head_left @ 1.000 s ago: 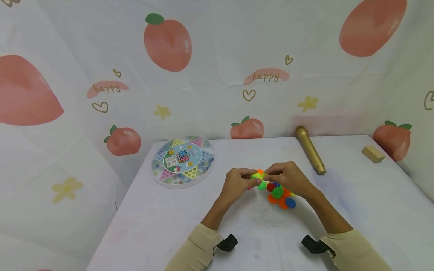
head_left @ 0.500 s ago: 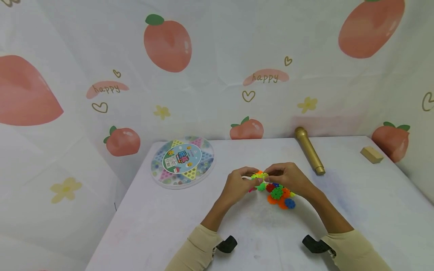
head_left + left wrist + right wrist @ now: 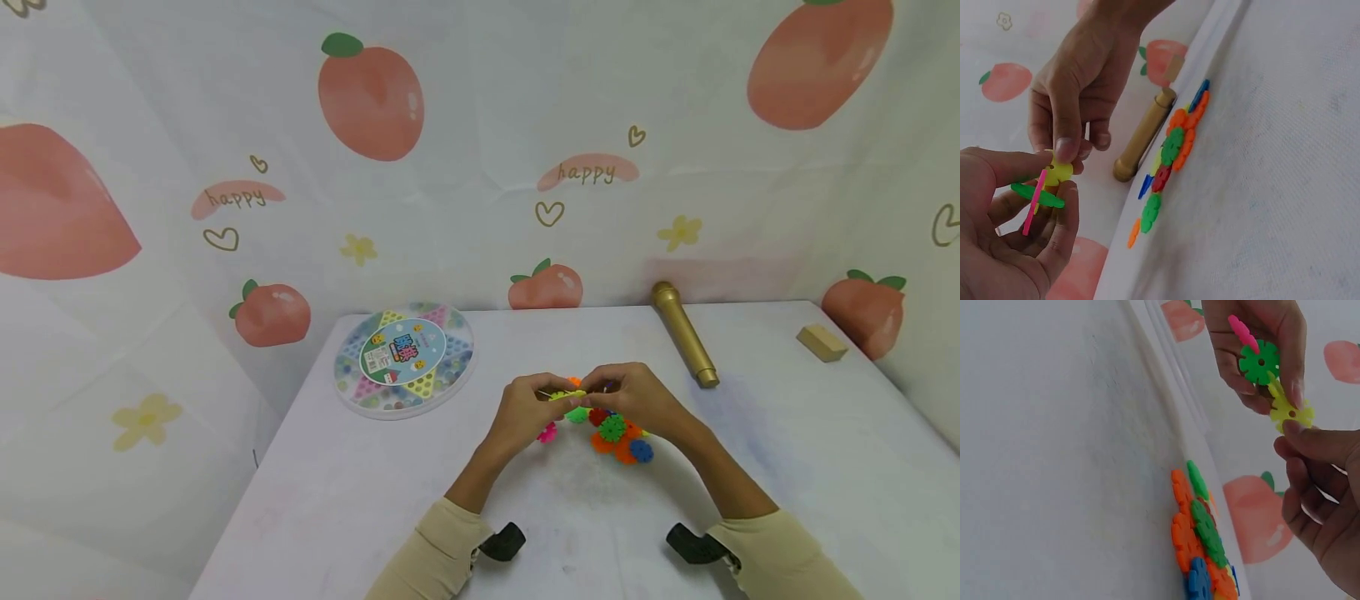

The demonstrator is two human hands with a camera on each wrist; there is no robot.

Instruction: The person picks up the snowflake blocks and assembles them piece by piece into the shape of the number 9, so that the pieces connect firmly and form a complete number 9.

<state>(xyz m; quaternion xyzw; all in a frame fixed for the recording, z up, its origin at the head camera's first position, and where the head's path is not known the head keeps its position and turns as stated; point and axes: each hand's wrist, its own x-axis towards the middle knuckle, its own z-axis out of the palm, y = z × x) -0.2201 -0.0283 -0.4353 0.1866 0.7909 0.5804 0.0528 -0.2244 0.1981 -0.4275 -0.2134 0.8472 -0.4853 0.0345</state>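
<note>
My left hand (image 3: 525, 408) grips a small chain of joined plastic snowflake discs, raised above the table. In the right wrist view the chain runs from a pink disc (image 3: 1242, 332) to a green disc (image 3: 1260, 362), then a yellow disc seen edge-on (image 3: 1275, 390). At its end is a yellow disc facing the camera (image 3: 1292, 415). My right hand (image 3: 633, 396) pinches that end disc between thumb and fingers, its fingertips close to those of the left. Below the hands lies a loose pile of discs, among them a green disc (image 3: 612, 428) and a blue disc (image 3: 641, 451).
A round Chinese checkers set (image 3: 405, 358) in clear packaging lies at the back left of the white table (image 3: 337, 517). At the back right are a gold microphone (image 3: 686, 333) and a small wooden block (image 3: 822, 342). A peach-printed cloth (image 3: 465, 208) hangs behind.
The yellow disc between my fingers has tilted and now looks more edge-on. More of the pink disc shows below my left hand. The pile stays put.
</note>
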